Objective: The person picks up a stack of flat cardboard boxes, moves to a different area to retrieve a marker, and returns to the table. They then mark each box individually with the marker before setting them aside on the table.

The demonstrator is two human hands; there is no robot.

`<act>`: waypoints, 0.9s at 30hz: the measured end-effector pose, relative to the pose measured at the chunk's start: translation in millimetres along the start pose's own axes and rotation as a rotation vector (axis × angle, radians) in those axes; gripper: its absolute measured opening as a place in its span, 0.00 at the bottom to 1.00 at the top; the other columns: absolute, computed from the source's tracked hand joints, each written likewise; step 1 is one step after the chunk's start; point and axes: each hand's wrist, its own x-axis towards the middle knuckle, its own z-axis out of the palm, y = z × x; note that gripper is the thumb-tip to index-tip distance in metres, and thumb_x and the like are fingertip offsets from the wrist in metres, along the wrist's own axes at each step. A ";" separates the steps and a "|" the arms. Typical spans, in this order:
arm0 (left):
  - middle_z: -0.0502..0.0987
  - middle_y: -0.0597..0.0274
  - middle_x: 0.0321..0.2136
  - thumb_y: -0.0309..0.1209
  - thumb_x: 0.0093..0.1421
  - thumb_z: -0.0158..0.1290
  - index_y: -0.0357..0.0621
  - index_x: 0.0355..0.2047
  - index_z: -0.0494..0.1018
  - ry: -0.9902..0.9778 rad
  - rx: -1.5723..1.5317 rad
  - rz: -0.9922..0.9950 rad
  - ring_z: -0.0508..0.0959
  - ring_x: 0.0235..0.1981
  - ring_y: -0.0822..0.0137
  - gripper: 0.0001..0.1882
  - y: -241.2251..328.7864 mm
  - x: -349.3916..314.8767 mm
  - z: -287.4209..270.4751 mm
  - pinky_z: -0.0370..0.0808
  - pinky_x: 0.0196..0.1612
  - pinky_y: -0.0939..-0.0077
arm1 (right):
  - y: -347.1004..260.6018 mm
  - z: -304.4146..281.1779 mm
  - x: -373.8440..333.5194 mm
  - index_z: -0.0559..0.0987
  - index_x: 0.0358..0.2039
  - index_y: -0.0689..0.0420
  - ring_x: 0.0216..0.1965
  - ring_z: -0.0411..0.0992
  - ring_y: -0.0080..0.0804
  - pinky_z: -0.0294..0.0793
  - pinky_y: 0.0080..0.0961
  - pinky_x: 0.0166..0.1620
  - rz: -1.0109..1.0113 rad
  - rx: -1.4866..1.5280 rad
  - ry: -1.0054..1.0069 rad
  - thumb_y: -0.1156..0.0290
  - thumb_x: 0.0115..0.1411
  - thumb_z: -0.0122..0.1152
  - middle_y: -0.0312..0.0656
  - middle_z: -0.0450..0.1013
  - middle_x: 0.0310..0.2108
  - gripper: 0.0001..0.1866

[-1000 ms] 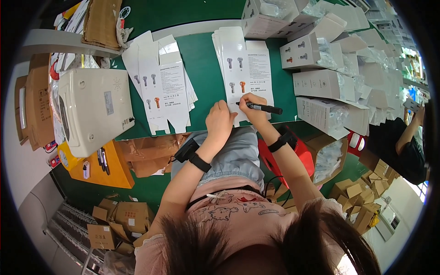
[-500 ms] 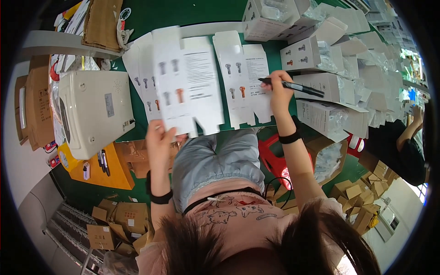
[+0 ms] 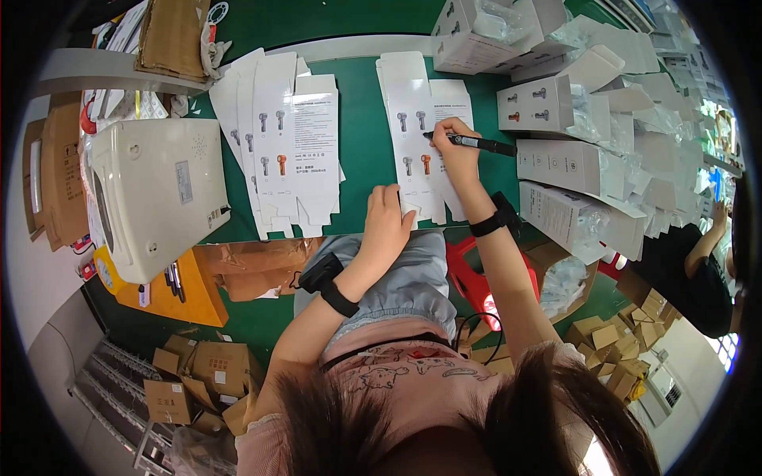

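A black marker (image 3: 484,143) is in my right hand (image 3: 456,151), its tip at the printed pictures on a flat white carton (image 3: 414,143). This carton lies on top of a small stack on the green table. My left hand (image 3: 386,222) is at the carton's lower left corner, fingers bent and thumb by the edge, holding it at the table's front edge. To the left, apart from both hands, more flat cartons (image 3: 316,174) lie in a fanned, overlapping pile. They bear the same pictures of small devices, one of them orange, and printed text.
Opened white boxes (image 3: 536,105) with clear plastic bags inside are stacked along the right. A cream-coloured machine (image 3: 163,190) stands at the left beside the cartons. Below the table are a red stool (image 3: 476,278) and cardboard boxes (image 3: 226,369). Another person's arm (image 3: 706,238) shows at far right.
My left hand has laid a flat carton onto the left pile and moved right to the other stack. The marker in my right hand has shifted left, onto the top carton's pictures.
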 end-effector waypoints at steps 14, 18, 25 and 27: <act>0.62 0.46 0.34 0.19 0.43 0.51 0.27 0.41 0.59 0.042 -0.102 -0.053 0.66 0.36 0.51 0.22 -5.4 3.9 11.6 0.66 0.40 0.66 | -1.4 -5.5 -0.8 0.71 0.20 0.64 0.16 0.66 0.16 0.64 0.11 0.21 -0.030 -0.067 -0.052 0.77 0.50 0.52 0.36 0.69 0.13 0.04; 0.63 0.47 0.34 0.18 0.43 0.50 0.29 0.40 0.60 0.049 -0.205 -0.099 0.68 0.33 0.54 0.21 -3.2 5.6 9.5 0.68 0.37 0.68 | -6.8 -14.4 -11.5 0.70 0.20 0.64 0.16 0.66 0.17 0.64 0.12 0.22 0.063 0.230 0.089 0.78 0.50 0.51 0.37 0.69 0.14 0.05; 0.63 0.50 0.32 0.17 0.43 0.49 0.31 0.40 0.61 0.083 -0.166 -0.064 0.70 0.31 0.56 0.20 -7.8 5.6 9.4 0.69 0.35 0.70 | -5.5 -24.9 -72.1 0.70 0.20 0.64 0.18 0.68 0.18 0.67 0.13 0.24 -0.001 0.025 -0.180 0.79 0.49 0.52 0.38 0.70 0.15 0.04; 0.64 0.50 0.32 0.17 0.43 0.49 0.31 0.39 0.61 0.070 -0.169 -0.072 0.70 0.31 0.56 0.20 -7.8 5.9 10.4 0.69 0.35 0.70 | 0.9 -19.5 -77.0 0.71 0.19 0.63 0.17 0.66 0.17 0.65 0.14 0.22 0.006 0.017 -0.168 0.79 0.46 0.54 0.36 0.68 0.14 0.03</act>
